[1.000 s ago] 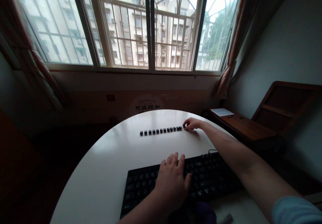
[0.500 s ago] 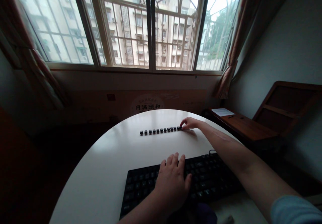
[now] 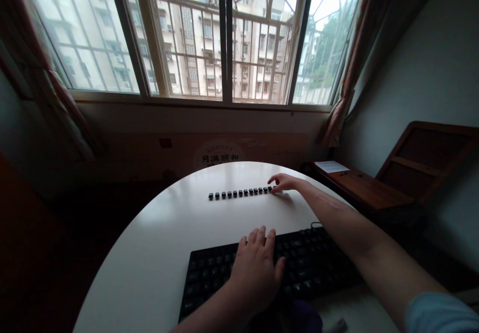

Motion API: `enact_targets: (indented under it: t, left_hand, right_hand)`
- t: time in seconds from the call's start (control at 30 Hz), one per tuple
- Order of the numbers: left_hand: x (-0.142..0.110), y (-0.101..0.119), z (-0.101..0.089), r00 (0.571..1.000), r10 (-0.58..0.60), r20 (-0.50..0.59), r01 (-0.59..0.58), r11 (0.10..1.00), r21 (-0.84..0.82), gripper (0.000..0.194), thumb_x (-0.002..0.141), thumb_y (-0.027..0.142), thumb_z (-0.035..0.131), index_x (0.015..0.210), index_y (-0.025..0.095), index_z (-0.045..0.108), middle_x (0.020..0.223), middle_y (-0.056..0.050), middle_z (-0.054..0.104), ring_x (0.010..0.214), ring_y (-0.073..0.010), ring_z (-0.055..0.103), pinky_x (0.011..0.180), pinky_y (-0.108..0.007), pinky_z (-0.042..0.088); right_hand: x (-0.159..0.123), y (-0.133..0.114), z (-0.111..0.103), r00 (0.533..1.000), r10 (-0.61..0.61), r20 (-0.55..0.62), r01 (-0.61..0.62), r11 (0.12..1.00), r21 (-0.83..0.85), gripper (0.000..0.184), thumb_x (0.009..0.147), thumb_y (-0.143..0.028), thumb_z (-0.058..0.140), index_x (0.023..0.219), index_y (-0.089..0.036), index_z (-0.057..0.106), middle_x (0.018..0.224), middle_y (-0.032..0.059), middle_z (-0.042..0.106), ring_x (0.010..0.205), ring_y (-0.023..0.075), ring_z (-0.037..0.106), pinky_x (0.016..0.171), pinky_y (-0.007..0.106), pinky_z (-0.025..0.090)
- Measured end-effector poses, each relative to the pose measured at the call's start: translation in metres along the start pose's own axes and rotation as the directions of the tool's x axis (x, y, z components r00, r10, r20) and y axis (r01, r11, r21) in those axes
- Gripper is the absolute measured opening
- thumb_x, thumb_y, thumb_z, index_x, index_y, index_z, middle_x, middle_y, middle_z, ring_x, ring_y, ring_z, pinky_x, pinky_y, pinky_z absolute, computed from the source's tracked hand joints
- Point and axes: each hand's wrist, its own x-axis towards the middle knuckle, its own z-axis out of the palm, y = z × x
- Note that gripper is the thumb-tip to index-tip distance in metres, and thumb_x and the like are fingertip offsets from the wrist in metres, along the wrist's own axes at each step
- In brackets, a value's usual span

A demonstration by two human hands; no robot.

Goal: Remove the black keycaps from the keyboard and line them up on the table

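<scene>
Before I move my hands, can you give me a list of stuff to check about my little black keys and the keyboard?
1. Little black keys in one row: ok, the ones in view line up.
2. Right hand clear of the row: cannot tell, it is right by the row's right end and too close to show a gap.
3. Row apart from the keyboard: ok, white table shows between them.
4. Keyboard uncovered: not ok, your left hand lies across part of it.
5. Letters on the little keys readable: cannot tell, too small.
</scene>
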Motion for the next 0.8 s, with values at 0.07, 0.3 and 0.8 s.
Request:
enact_targets:
  t: [0.07,0.3,0.8]
  left_hand:
    - [0.000,0.000,0.001,1.000,0.001,-0.005,-0.001,1.000,0.000,0.062,0.092,0.049,0.038,0.147,0.019,0.037,0.152,-0.013,0.037,0.139,-0.0322,0.033,0.113,-0.053,0.027]
    - [0.001,0.000,0.000,1.000,-0.004,0.007,0.004,1.000,0.005,0.062,0.092,0.048,0.038,0.147,0.018,0.038,0.151,-0.013,0.038,0.139,-0.0325,0.033,0.113,-0.053,0.026]
    - [0.000,0.000,0.000,1.000,0.003,0.000,-0.003,1.000,-0.003,0.062,0.092,0.049,0.037,0.147,0.019,0.038,0.152,-0.012,0.037,0.139,-0.0321,0.032,0.114,-0.052,0.025]
  right_hand:
    - [-0.003,0.005,-0.004,1.000,0.010,-0.005,-0.010,1.000,0.023,0.057,0.067,-0.041,0.078,0.119,-0.019,0.068,0.086,0.0029,0.064,0.070,0.0124,0.055,0.061,0.020,0.039]
    - [-0.014,0.018,-0.005,0.997,0.080,0.022,-0.081,0.995,0.058,0.045,0.069,-0.039,0.077,0.107,-0.015,0.073,0.078,0.0036,0.068,0.063,0.0119,0.058,0.059,0.020,0.042]
    - [-0.012,0.006,0.001,0.996,0.083,0.008,-0.084,0.995,0.045,0.033,0.069,-0.028,0.074,0.100,-0.016,0.075,0.079,0.0030,0.070,0.063,0.0115,0.059,0.058,0.019,0.043]
